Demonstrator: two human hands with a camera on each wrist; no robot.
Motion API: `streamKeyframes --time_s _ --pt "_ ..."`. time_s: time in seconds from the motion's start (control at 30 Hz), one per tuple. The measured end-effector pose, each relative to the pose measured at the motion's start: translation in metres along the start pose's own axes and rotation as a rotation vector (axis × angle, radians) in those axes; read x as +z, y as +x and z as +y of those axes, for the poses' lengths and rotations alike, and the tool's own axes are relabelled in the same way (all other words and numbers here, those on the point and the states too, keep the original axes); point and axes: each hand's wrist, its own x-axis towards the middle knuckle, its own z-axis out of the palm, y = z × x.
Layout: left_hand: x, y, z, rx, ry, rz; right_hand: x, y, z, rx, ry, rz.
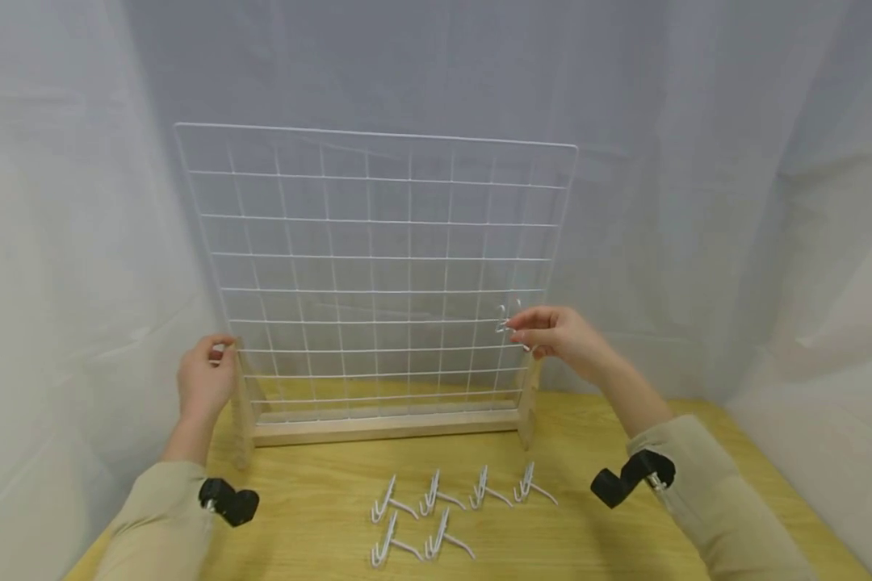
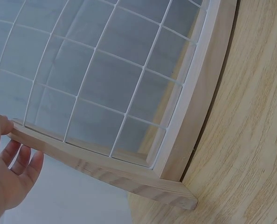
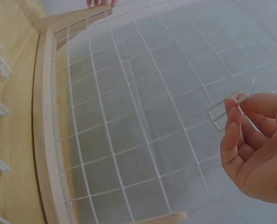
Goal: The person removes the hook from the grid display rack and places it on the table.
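A white wire grid panel [image 1: 378, 134] stands upright in a pale wooden stand [image 1: 385, 428]. My left hand [image 1: 205, 379] pinches the top of the stand's left side post [image 2: 89, 165], thumb on one face and fingers on the other. On the other side, my right hand [image 1: 563, 343] holds a white wire hook [image 3: 215, 122] between thumb and fingertips. The hook's bent wire ends stick out past the fingers, close to the grid's lower right part. Part of the hook is hidden by the fingers in the right wrist view.
Several more white wire hooks [image 1: 384, 516] lie in two rows on the wood-grain table [image 1: 298, 500], in front of the stand. Pale curtains [image 1: 698, 202] hang behind and at both sides. Black camera mounts [image 1: 635, 476] sit on both sleeves.
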Motion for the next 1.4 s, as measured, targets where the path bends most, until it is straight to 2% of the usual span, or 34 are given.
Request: streamKeyframes --time_s 0.17,0.4,0.77,1.1,1.4 --pt "-0.001 0.001 0.001 0.006 0.005 0.001 -0.002 -0.009 0.015 0.002 -0.063 -0.016" --pt "-0.001 0.001 0.001 0.002 -0.001 -0.011 -0.002 -0.021 0.036 0.014 -0.089 -0.024" --pt "-0.002 0.000 0.003 -0.011 0.008 -0.028 0.013 -0.036 0.057 -0.006 -0.066 -0.075" --pt "-0.004 0.002 0.003 0.020 0.013 -0.008 0.027 -0.048 0.073 -0.018 -0.138 -0.077" --pt "-0.004 0.003 0.001 0.005 0.019 -0.021 0.039 -0.061 0.087 -0.011 -0.185 -0.095"
